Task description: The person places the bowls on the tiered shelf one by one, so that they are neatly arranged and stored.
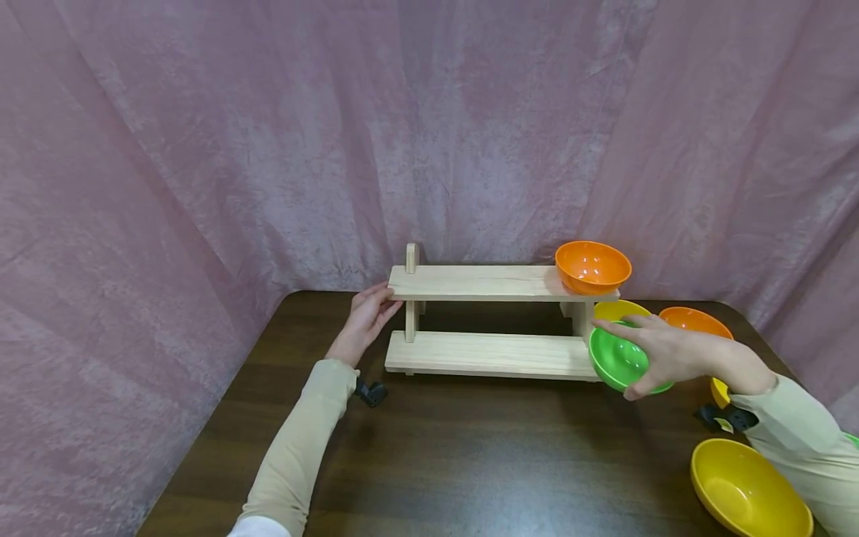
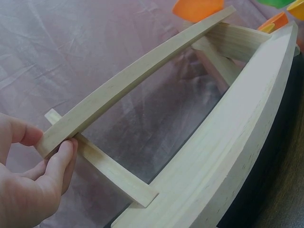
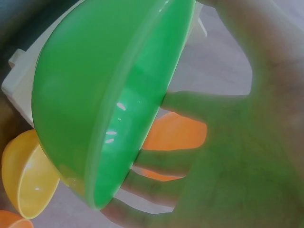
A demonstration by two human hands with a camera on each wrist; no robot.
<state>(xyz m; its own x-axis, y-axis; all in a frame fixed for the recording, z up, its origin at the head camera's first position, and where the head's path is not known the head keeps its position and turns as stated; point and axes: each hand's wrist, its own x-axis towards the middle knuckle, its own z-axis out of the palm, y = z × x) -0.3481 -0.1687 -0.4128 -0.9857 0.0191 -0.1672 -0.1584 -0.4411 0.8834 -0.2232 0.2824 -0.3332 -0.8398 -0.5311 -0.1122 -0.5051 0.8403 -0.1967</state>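
A two-tier wooden shelf (image 1: 473, 355) stands on the dark table. At the left end of its upper board (image 1: 470, 282), my left hand (image 1: 361, 326) pinches the board, thumb and fingers on opposite faces in the left wrist view. My right hand (image 1: 681, 353) holds a green bowl (image 3: 78, 90) by its rim, fingers spread across the opening. In the head view the bowl overlaps the right end of the lower board. An orange bowl (image 1: 590, 267) sits on the right end of the upper board.
Behind the green bowl are a yellow bowl (image 1: 620, 308) and another orange bowl (image 1: 698, 320). A larger yellow bowl (image 1: 748, 488) stands at the front right, by my right sleeve. More bowls are partly hidden by my right arm. A pink curtain (image 1: 335, 149) hangs behind the table.
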